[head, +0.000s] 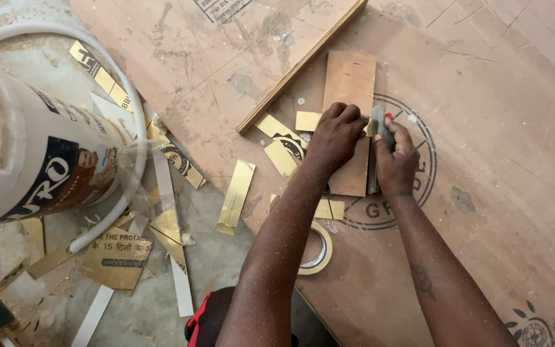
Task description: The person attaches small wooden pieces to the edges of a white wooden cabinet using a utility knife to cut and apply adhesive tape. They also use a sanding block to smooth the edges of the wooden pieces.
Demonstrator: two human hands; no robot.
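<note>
- The left hand (336, 132) presses fingers-down on a small plywood piece (350, 83) that lies flat on the big plywood sheet (496, 160); its grip is pressed together on top of the piece, knuckles bent, pinning it rather than lifting it
- The right hand (394, 160) has its grip closed round a grey utility knife (376, 138) with a red end, held along the right edge of the small piece, just beside the left fingertips
- A gold laminate strip appears to sit at that edge under the blade; exactly how it lies between the fingers cannot be told
- To do this well, the holding hand should bear straight down so the piece cannot slide on the dusty sheet, with fingertips kept behind the blade's line
- The knife is best kept flat against the edge and drawn in one steady stroke, light pressure first, so the thin gold facing does not tear or chip
- The risk, as a judgement, is the closeness of the two hands: a slip toward the left thumb would be easy
- Gold offcuts (236, 196) lie scattered to the left, a roll of tape (319, 257) sits near the left forearm, a wooden batten (303, 64) runs diagonally above, and a white bucket (27, 148) lies on the floor at far left, all apart from the cut
</note>
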